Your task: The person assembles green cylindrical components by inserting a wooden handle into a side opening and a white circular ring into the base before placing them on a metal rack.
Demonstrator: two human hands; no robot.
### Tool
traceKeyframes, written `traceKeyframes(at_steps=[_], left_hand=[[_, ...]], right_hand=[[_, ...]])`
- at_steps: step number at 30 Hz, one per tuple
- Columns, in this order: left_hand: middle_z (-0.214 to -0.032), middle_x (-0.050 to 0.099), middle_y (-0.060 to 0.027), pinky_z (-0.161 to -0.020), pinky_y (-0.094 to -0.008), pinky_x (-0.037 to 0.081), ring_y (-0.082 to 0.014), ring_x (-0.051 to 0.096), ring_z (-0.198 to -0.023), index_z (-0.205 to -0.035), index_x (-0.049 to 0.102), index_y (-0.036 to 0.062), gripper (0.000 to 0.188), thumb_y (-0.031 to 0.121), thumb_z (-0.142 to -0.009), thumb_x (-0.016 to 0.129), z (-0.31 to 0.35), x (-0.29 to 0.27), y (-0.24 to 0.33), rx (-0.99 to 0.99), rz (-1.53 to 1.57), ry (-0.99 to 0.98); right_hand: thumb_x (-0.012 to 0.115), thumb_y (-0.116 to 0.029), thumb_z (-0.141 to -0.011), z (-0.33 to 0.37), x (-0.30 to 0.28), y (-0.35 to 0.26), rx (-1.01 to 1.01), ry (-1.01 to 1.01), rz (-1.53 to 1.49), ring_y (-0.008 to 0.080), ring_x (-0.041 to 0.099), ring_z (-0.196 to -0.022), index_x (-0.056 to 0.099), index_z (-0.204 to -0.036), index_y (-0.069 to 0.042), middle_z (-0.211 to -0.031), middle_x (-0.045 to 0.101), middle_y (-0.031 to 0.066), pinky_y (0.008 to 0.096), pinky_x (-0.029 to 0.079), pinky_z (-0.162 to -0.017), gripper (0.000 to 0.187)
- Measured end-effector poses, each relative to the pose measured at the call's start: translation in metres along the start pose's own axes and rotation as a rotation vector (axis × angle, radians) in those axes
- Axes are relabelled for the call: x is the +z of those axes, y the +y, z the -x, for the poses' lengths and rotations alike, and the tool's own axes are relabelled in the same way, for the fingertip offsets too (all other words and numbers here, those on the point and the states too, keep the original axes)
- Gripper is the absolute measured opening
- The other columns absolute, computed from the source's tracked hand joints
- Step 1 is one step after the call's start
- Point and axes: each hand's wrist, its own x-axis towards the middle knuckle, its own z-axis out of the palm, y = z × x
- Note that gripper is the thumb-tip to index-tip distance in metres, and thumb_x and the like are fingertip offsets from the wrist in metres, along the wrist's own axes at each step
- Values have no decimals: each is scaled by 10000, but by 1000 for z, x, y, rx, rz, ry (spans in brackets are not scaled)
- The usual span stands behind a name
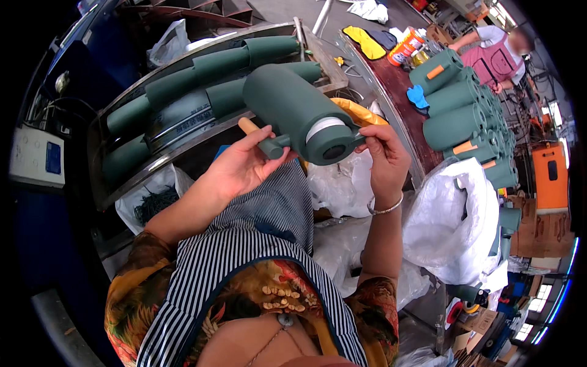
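Note:
Tilted in front of me, a dark green thermos jug point(286, 101) points its top end toward me. A white band point(325, 125) circles its neck, and a green collar with a dark round opening sits at the top. My left hand point(247, 160) is closed around the jug's handle point(270, 148), which has a light wooden grip piece point(247, 126). On the other side, the fingers of my right hand point(384, 160) pinch a small green tab that sticks out from the collar. My fingers partly hide the tab.
Behind the jug lies a metal-framed tray point(220, 125) with rows of green cylinders point(171, 85). Several green jugs point(452, 125) stand on a dark red table to the right, with an orange can point(405, 48) and gloves. A white plastic bag point(449, 220) hangs nearby. Beyond stands another person point(489, 58).

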Motion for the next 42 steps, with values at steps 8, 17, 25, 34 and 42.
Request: traceKeyframes(at_steps=[8, 17, 25, 34, 42], left_hand=[[-1226, 504, -274, -843, -328, 605, -440, 446, -1244, -1000, 554, -22, 217, 182, -939, 596, 17, -6, 18, 66, 100, -35], [-1153, 555, -238, -865, -324, 596, -426, 513, -1181, -956, 558, -28, 194, 156, -931, 612, 16, -9, 27, 134, 81, -11], [-1161, 553, -214, -879, -329, 591, -414, 528, -1166, -960, 563, -26, 195, 160, -932, 612, 11, -9, 35, 164, 109, 11], [-1169, 545, -190, -917, -358, 571, -383, 566, -1115, -1057, 541, -37, 229, 117, -915, 631, 10, -7, 46, 162, 53, 23], [-1152, 591, -140, -974, -394, 511, -267, 592, -1068, -1122, 551, -25, 240, 115, -934, 604, -24, -25, 33, 360, -20, 6]], right_hand=[[736, -155, -769, -4, 53, -26, -454, -182, 1069, 246, 578, -922, 583, -1284, -166, -1325, 489, 123, 344, 486, -807, 537], [610, -33, -728, -35, 64, -47, -893, -446, 1431, 234, 566, -986, 593, -1267, -243, -1299, 528, 110, 346, 515, -836, 579], [602, -32, -747, -41, 75, -39, -942, -428, 1481, 221, 586, -919, 580, -1292, -246, -1319, 505, 129, 352, 528, -819, 586], [643, -246, -805, -53, 72, -26, -734, -443, 1401, 236, 571, -880, 455, -1392, -82, -1200, 553, 180, 336, 519, -782, 637], [636, -216, -885, -16, 123, 3, 377, -77, 205, 285, 693, -743, 202, -1485, -21, -923, 687, 162, 341, 549, -641, 766]])
